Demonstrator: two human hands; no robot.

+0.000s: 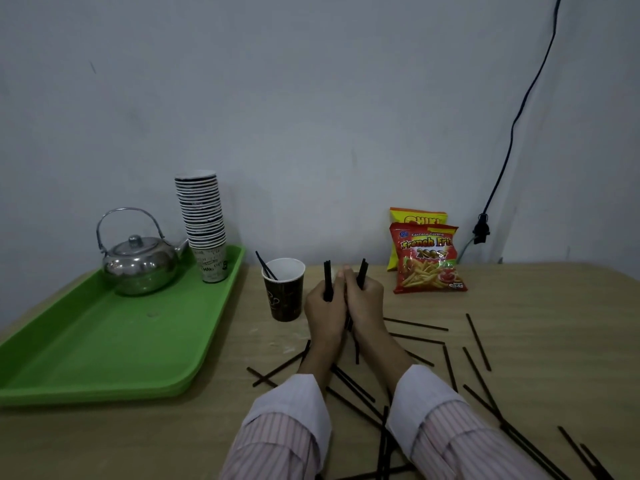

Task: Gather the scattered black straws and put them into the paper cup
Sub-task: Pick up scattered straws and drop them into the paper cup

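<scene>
A dark paper cup (284,289) with a white inside stands upright on the wooden table, and a couple of black straws (266,266) lean out of it to the left. Just right of the cup, my left hand (325,313) is closed around a small bunch of black straws (327,277) held upright. My right hand (365,303) presses against the left one and grips another bunch (362,273) pointing up. Several loose black straws (478,341) lie scattered over the table in front of and to the right of my arms.
A green tray (86,344) at the left carries a steel kettle (140,263) and a tall stack of paper cups (204,223). Two snack bags (427,259) lean against the wall at the back right, beside a black cable and plug (481,228).
</scene>
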